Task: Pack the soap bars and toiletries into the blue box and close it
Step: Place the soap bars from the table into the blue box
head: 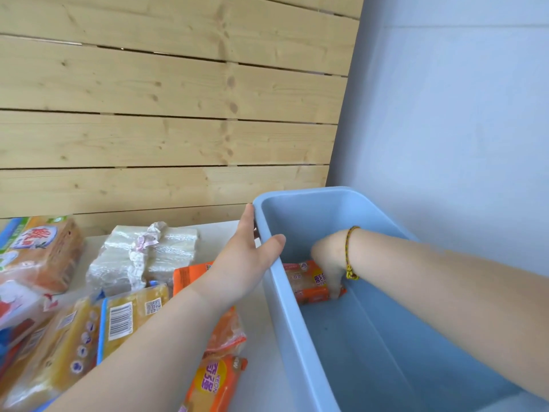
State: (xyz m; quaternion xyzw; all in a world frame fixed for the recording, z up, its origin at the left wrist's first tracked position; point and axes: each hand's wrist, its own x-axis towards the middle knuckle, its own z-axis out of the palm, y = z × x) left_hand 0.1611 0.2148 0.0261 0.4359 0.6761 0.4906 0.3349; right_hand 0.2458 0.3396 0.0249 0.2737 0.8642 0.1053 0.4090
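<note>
My left hand (246, 257) grips the blue box's (288, 322) left rim while my right hand (329, 257) (bracelet (349, 254) on its wrist) holds an orange soap pack (307, 281) at the box floor's far left corner.

Pale powder blue all over the blue box (297, 337), plain inside and out — and down in it an orange packet (309, 281) with a yellowish panel and red trim. On the wrist, a bracelet (349, 251) braided yellow with dark and red flecks. Over on the off-white table (261, 337): another orange pack (214, 382) carrying a yellow disc and purple characters, amber-yellow soap bars (124, 319) in blue-edged wrap with a white barcode label, and a milky-white bundle (142, 257) tied in white and faint pink. Far left, a tan-brown pack (44, 251), red characters on white, green at its top. Behind — blond pine boards (148, 84) with brown knots, beside a flat grey-blue wall (460, 114).
</note>
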